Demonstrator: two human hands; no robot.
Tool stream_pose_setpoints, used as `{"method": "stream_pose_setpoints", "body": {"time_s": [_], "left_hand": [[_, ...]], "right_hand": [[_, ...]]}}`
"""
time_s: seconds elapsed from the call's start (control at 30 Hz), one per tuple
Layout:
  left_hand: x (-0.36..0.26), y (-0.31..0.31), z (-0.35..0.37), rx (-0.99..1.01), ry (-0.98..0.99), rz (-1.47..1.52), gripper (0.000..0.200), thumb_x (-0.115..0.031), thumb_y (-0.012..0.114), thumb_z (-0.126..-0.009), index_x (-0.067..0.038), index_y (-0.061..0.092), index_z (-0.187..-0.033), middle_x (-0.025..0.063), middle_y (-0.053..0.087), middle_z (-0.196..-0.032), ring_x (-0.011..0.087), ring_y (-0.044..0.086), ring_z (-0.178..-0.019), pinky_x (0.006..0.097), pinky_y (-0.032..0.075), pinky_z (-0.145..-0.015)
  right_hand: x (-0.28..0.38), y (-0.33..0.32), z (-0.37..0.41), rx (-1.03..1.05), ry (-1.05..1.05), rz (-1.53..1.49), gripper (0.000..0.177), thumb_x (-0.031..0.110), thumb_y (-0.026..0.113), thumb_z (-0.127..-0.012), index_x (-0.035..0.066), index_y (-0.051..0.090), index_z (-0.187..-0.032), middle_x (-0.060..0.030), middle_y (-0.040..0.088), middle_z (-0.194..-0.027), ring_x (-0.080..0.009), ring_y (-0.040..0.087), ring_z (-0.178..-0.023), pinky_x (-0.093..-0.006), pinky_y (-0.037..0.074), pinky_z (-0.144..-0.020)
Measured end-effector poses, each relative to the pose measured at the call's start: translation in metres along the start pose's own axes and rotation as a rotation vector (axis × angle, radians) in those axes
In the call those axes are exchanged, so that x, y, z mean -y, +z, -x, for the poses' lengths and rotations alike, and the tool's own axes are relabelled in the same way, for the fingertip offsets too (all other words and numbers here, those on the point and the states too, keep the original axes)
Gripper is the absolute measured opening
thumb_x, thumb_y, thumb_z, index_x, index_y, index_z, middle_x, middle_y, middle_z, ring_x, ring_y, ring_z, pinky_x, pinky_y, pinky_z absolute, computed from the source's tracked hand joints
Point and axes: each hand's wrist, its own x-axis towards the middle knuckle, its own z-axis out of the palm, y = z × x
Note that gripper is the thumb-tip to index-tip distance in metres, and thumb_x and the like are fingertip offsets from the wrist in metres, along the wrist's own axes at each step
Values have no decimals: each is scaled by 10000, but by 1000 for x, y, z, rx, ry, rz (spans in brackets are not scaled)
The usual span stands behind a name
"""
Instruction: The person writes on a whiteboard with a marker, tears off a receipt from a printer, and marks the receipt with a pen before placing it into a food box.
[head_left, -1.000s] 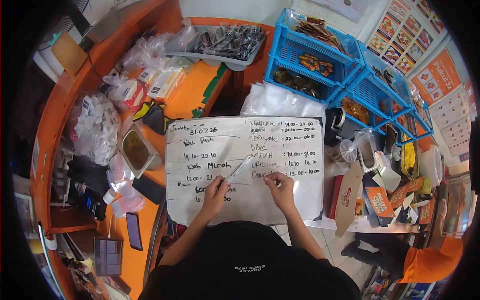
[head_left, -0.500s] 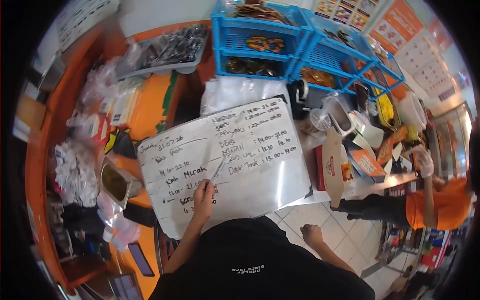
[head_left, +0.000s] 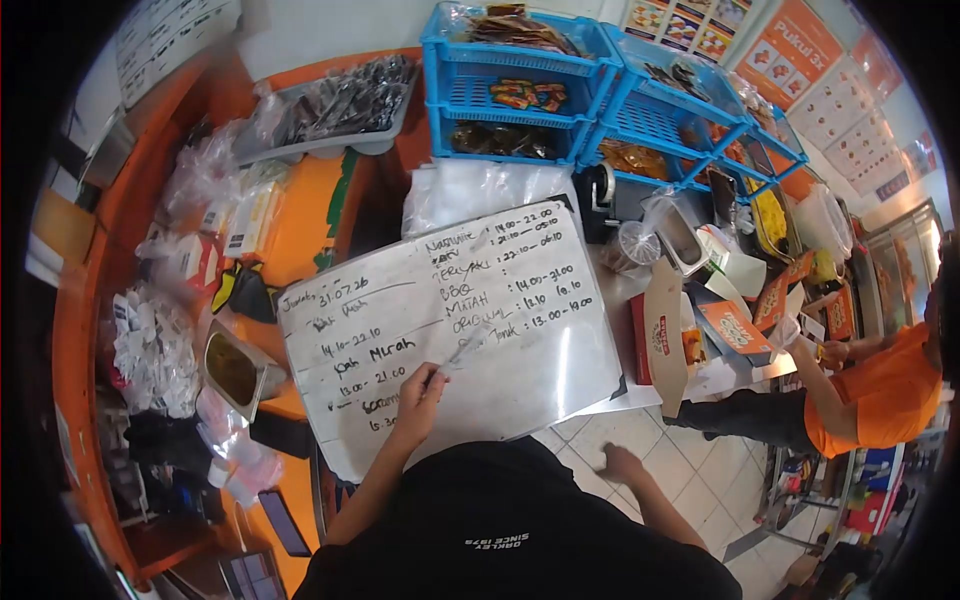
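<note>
A whiteboard (head_left: 480, 400) with handwritten words and times in black lies tilted before me. Over its lower middle, my left hand (head_left: 422, 392) is closed round a slim pale marker (head_left: 462, 352), whose far end points up to the right at the lowest lines of writing. My right hand (head_left: 622, 464) is held to the right of my body, below the board's lower right edge and over the floor. Its fingers look curled, but blur hides whether anything is in them.
Blue stacked baskets (head_left: 515, 95) with packets stand behind the board. A grey tray (head_left: 375, 140) and a metal container (head_left: 240, 370) are at the left. Open boxes (head_left: 662, 340) lie at the right, near a co-worker in an orange shirt (head_left: 870, 395).
My left hand and the marker have moved slightly right, to a lower line of writing. The co-worker's arms have come down and forward to the boxes.
</note>
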Motion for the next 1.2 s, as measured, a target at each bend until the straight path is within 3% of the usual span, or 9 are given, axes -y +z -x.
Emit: {"method": "stream_pose_setpoints", "body": {"time_s": [0.13, 0.33, 0.4, 0.43, 0.47, 0.57, 0.67, 0.93, 1.2], "left_hand": [[-36, 18, 3, 318, 138, -188, 181, -167, 535, -889, 13, 543, -909, 96, 542, -707, 164, 500, -612, 306, 406, -585], [-48, -2, 12, 444, 205, -429, 181, -153, 519, -874, 13, 548, -942, 188, 557, -791, 303, 582, -760, 411, 432, -683], [-6, -45, 23, 337, 849, -392, 191, -173, 484, -883, 10, 540, -891, 166, 545, -755, 304, 556, -707, 408, 424, -661], [-40, -77, 46, 114, 103, -356, 225, -208, 455, -890, -9, 538, -828, 120, 536, -708, 291, 502, -636, 391, 408, -620], [-7, -130, 58, -14, -109, -401, 391, -388, 399, -942, -51, 572, -847, -10, 464, -664, 114, 438, -588, 276, 365, -528], [-53, -140, 83, -672, -54, 53, 411, -378, 351, -982, -108, 429, -683, -40, 368, -621, 44, 304, -538, 232, 216, -465], [17, -153, 84, -1069, 57, -97, 316, -264, 407, -975, -99, 432, -706, -46, 333, -631, 32, 263, -556, 219, 216, -481], [102, -155, 116, -1087, 69, -499, 359, -195, 387, -960, 10, 412, -665, 41, 371, -573, 123, 350, -547, 295, 288, -494], [113, -158, 117, -1064, 98, -539, 342, -192, 402, -951, 7, 415, -672, 40, 373, -574, 117, 352, -547, 290, 290, -489]], "right_hand": [[137, -95, 16, -115, -674, -688, 423, 389, 694, -783, -19, 585, -754, -56, 554, -650, -129, 502, -612, -289, 417, -567], [221, -84, 4, 109, -557, -963, 463, 440, 577, -863, 22, 585, -666, -36, 507, -619, -128, 484, -664, -290, 381, -537], [214, -96, 6, -298, -581, -1090, 387, 403, 528, -894, 66, 545, -706, -16, 504, -628, -111, 479, -630, -268, 372, -514], [192, -121, -7, -586, -556, -1337, 314, 368, 520, -898, 99, 509, -738, 8, 509, -644, -90, 468, -580, -247, 361, -494], [184, -175, 13, -508, -573, -1708, 285, 347, 461, -934, 81, 529, -858, -17, 542, -724, -101, 493, -623, -244, 381, -514], [159, -191, -39, -532, -719, -1360, 332, 337, 455, -937, 43, 543, -811, -19, 515, -671, -100, 473, -598, -237, 354, -527], [204, -197, -82, -634, -752, -1171, 336, 298, 487, -929, 6, 559, -778, -24, 506, -639, -94, 461, -583, -235, 347, -536], [212, -199, -157, -979, -936, -584, 207, 108, 714, -715, 0, 630, -871, -106, 592, -871, -210, 566, -792, -302, 449, -737], [225, -188, -152, -891, -837, -676, 165, 78, 698, -696, 12, 595, -808, -118, 544, -817, -218, 511, -853, -318, 469, -715]]}}
